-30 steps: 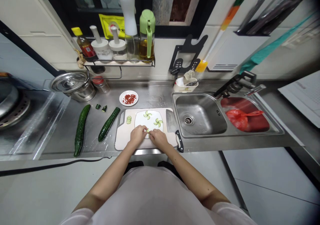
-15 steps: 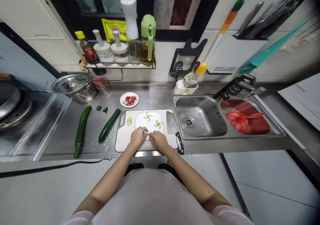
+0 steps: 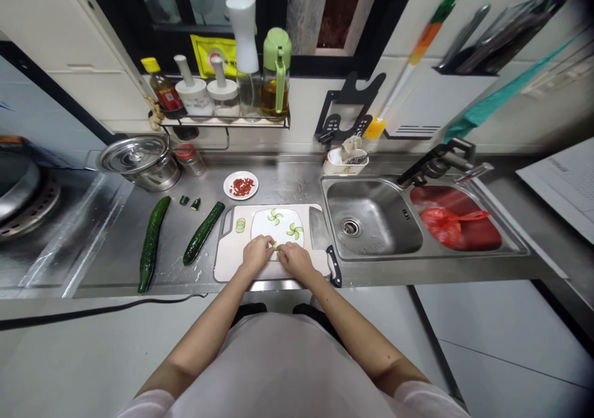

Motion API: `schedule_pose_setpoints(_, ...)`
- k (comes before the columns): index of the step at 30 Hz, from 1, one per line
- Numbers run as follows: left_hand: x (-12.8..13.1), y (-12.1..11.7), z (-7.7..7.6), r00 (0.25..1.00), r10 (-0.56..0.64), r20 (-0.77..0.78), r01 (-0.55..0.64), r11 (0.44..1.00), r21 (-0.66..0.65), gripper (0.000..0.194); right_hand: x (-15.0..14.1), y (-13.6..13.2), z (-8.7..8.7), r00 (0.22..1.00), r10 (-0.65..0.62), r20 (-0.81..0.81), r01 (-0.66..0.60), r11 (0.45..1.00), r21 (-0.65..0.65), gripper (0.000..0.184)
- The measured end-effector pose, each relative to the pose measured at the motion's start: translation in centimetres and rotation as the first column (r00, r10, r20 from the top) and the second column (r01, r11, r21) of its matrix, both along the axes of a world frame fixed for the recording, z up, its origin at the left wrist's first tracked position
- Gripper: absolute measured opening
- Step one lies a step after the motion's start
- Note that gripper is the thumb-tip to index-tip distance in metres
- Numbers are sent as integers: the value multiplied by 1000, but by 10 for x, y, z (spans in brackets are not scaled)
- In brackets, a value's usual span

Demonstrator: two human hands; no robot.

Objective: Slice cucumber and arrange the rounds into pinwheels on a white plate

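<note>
Over the near part of a white square plate (image 3: 264, 223), my left hand (image 3: 258, 255) and my right hand (image 3: 295, 261) meet with their fingertips pinched around a small cucumber slice (image 3: 275, 245). Much of that slice is hidden by my fingers. Farther back on the plate lie two pinwheels of cucumber pieces, one at the top (image 3: 275, 217) and one at the right (image 3: 294, 230). The plate rests on a cutting board (image 3: 227, 263). Left of it on the board sits a short stack of cucumber slices (image 3: 240, 225). A knife (image 3: 333, 266) lies along the board's right side.
Left of the board lie a cut cucumber (image 3: 203, 234), a whole cucumber (image 3: 154, 245) and two cucumber ends (image 3: 195, 204). Behind the board stands a small plate of red bits (image 3: 233, 193). To the right is a steel sink (image 3: 371, 214); a lidded pot (image 3: 158, 174) stands back left.
Hardly anything differs. The view has shifted very slightly, and both hands keep their pinch at the same place over the plate.
</note>
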State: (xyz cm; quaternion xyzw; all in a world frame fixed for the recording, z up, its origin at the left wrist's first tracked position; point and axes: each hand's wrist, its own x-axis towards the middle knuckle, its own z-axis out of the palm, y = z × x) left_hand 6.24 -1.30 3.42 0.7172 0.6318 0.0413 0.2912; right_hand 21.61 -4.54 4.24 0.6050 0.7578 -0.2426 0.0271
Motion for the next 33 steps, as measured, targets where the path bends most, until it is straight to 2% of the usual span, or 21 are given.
schedule_pose_setpoints(10, 0, 1, -3, 1000, -6, -5, 6, 1000, 7, 18, -1, 1, -1, 999, 35, 35, -36, 999, 8, 31)
schedule_pose_setpoints(14, 1, 0, -2, 1000, 7, 7, -7, 1000, 11, 17, 1, 2, -2, 1000, 14, -1, -14, 1000, 19, 30)
schedule_pose_setpoints(19, -2, 1, 6, 995, 49, 82, -52, 998, 37, 18, 6, 4, -5, 996, -40, -82, 47, 996, 81, 33)
schedule_pose_setpoints(24, -22, 5, 11, 969, 210, 132, -221, 972, 79, 19, 15, 7, -3, 972, -126, -196, 155, 977, 143, 34)
schedule_pose_setpoints(30, -62, 13, -3, 873, 480, 89, -487, 867, 107, 22, 33, 10, 2, 911, -217, -351, 301, 931, 207, 34)
schedule_pose_setpoints(33, -71, 20, -10, 840, 541, 48, -541, 828, 148, 26, 38, 11, 2, 893, -233, -384, 331, 919, 213, 34)
